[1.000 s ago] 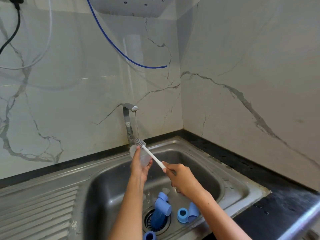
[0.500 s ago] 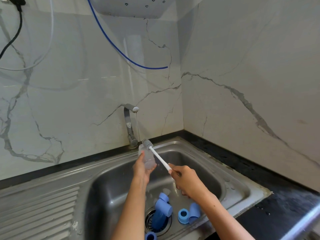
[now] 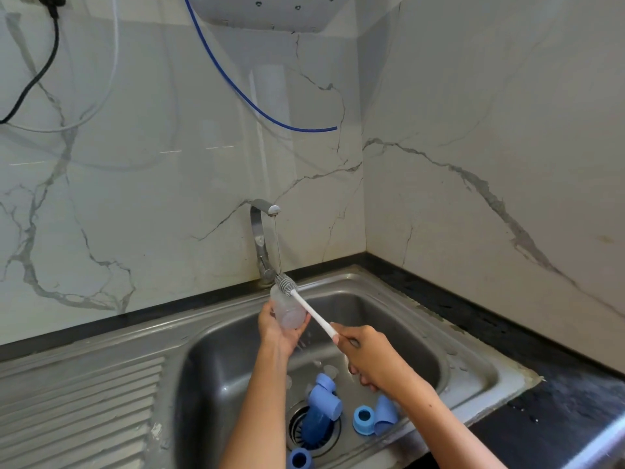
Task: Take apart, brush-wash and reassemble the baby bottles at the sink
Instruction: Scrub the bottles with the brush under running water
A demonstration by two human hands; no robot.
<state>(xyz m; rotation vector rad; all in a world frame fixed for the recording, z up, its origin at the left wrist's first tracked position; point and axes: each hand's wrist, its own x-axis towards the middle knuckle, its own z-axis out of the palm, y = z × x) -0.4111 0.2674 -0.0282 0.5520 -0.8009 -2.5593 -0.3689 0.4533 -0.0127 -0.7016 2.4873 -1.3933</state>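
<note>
Standing over the steel sink [image 3: 389, 286], the person holds a clear bottle [image 3: 289, 311] in the left hand [image 3: 279, 328], fingers and thumb wrapped round its lower body, mouth tilted up toward the back rim. A thin stream of water [image 3: 278, 242] falls from the tap [image 3: 262, 231] mounted at the sink's back edge and lands right at the bottle's mouth. The right hand [image 3: 368, 357] grips the white handle of a bottle brush [image 3: 311, 311] near its end, and the grey bristle head sits at the mouth of the bottle (whether it is inside the neck I cannot tell). Down in the basin, a blue bottle part [image 3: 321, 407] lies over the drain strainer [image 3: 306, 434], a blue ring [image 3: 363, 419] and a blue cap [image 3: 385, 414] rest side by side near the front right corner, and another blue ring [image 3: 299, 458] sits against the front wall.
</note>
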